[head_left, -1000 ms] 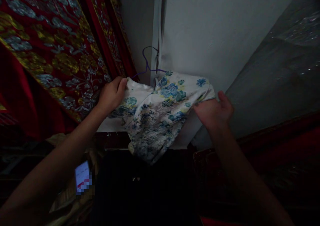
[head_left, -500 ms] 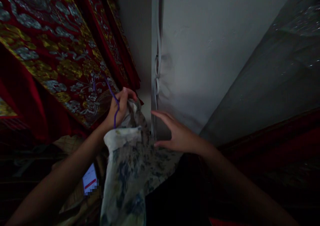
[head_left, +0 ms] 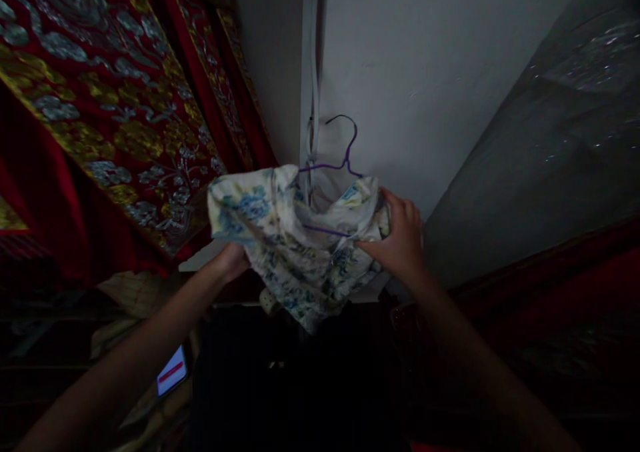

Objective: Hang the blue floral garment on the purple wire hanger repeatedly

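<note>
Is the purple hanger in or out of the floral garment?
In: the purple hanger's hook rises above the floral garment, and its lower bar shows through the neck opening.

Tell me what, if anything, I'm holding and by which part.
Your right hand grips the floral top, on a purple hanger, by one shoulder. Your left hand is under the opposite sleeve, its fingers hidden, so its hold is unclear.
</note>
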Demonstrator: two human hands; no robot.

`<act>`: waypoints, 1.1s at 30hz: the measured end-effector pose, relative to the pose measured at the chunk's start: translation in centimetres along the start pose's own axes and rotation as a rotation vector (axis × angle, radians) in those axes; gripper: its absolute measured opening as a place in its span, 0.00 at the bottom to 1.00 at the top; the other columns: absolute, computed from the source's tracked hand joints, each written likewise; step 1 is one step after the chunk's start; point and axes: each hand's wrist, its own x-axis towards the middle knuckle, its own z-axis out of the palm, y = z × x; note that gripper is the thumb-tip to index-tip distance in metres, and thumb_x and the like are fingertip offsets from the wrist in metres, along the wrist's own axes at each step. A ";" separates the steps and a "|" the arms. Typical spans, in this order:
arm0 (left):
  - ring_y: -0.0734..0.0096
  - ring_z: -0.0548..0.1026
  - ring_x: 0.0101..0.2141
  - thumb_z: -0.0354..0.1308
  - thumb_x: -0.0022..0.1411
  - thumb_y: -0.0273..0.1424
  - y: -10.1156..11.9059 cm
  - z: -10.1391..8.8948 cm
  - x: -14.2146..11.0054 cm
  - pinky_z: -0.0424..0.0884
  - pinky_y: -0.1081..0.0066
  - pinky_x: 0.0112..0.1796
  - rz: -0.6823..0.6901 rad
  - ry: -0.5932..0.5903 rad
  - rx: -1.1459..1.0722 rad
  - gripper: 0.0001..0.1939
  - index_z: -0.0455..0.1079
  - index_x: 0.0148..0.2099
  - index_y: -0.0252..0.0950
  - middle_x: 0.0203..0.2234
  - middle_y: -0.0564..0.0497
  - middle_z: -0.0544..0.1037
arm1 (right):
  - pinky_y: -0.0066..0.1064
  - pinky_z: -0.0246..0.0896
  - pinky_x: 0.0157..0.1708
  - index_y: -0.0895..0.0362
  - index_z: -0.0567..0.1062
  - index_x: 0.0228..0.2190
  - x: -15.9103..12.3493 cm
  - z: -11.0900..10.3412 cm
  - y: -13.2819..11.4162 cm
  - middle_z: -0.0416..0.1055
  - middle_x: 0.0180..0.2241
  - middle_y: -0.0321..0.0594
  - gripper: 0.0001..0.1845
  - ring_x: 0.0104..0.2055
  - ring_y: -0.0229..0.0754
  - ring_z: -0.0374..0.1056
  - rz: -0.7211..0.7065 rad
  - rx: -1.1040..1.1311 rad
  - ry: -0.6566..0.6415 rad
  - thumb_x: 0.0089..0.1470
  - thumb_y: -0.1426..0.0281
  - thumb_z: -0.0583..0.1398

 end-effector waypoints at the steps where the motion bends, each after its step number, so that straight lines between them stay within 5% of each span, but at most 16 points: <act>1: 0.45 0.81 0.42 0.52 0.62 0.61 -1.0 -1.0 -0.4 0.75 0.45 0.46 -0.086 -0.035 -0.012 0.34 0.78 0.43 0.33 0.38 0.36 0.83 | 0.57 0.58 0.55 0.55 0.59 0.65 1.3 -0.4 0.6 0.64 0.55 0.55 0.53 0.58 0.66 0.60 0.026 -0.024 0.014 0.40 0.57 0.71; 4: 0.47 0.80 0.45 0.54 0.58 0.65 -3.4 -2.4 -1.8 0.72 0.47 0.53 -0.209 -0.090 -0.038 0.37 0.76 0.44 0.34 0.39 0.37 0.83 | 0.60 0.55 0.56 0.53 0.59 0.65 5.0 -0.8 0.8 0.62 0.57 0.56 0.53 0.60 0.68 0.58 0.027 -0.084 0.015 0.41 0.56 0.71; 8: 0.57 0.77 0.52 0.73 0.52 0.44 -5.4 -1.4 -3.1 0.68 0.57 0.58 0.026 0.127 0.069 0.26 0.72 0.48 0.37 0.46 0.44 0.80 | 0.59 0.56 0.56 0.54 0.58 0.65 6.7 -0.6 -1.8 0.62 0.57 0.56 0.55 0.60 0.69 0.57 -0.053 -0.091 -0.021 0.40 0.55 0.72; 12: 0.63 0.78 0.50 0.74 0.52 0.37 -6.1 0.3 -3.1 0.71 0.62 0.55 0.149 0.348 -0.024 0.26 0.69 0.49 0.39 0.45 0.47 0.79 | 0.58 0.58 0.55 0.55 0.57 0.64 5.5 -0.8 -3.0 0.62 0.57 0.56 0.56 0.60 0.68 0.58 -0.084 -0.083 -0.022 0.40 0.54 0.72; 22: 0.58 0.78 0.49 0.70 0.54 0.43 -6.9 1.5 -1.8 0.71 0.62 0.52 0.108 0.432 -0.035 0.24 0.74 0.48 0.35 0.45 0.44 0.82 | 0.60 0.56 0.57 0.55 0.56 0.65 7.2 -1.0 -2.7 0.62 0.57 0.56 0.55 0.59 0.69 0.58 -0.232 -0.074 -0.089 0.42 0.54 0.71; 29: 0.54 0.79 0.47 0.65 0.54 0.53 -9.3 2.3 -6.9 0.73 0.63 0.49 -0.175 0.552 0.061 0.25 0.77 0.37 0.34 0.32 0.47 0.83 | 0.64 0.43 0.66 0.52 0.59 0.65 1.6 -0.3 -2.4 0.55 0.65 0.52 0.47 0.72 0.68 0.41 -0.352 0.110 -0.060 0.46 0.62 0.66; 31: 0.53 0.78 0.50 0.63 0.57 0.54 -10.1 3.3 -8.6 0.73 0.62 0.50 -0.293 0.604 0.034 0.26 0.76 0.41 0.34 0.37 0.45 0.83 | 0.62 0.46 0.66 0.51 0.64 0.61 -1.5 0.8 -3.7 0.60 0.63 0.50 0.36 0.71 0.64 0.46 -0.288 0.233 -0.014 0.51 0.63 0.64; 33: 0.53 0.77 0.54 0.61 0.60 0.54 -11.1 4.3 -10.0 0.73 0.61 0.52 -0.384 0.694 -0.007 0.27 0.75 0.47 0.34 0.46 0.42 0.82 | 0.53 0.56 0.61 0.52 0.72 0.52 -4.9 2.4 -5.2 0.69 0.54 0.48 0.21 0.62 0.57 0.61 -0.105 0.404 0.024 0.57 0.63 0.61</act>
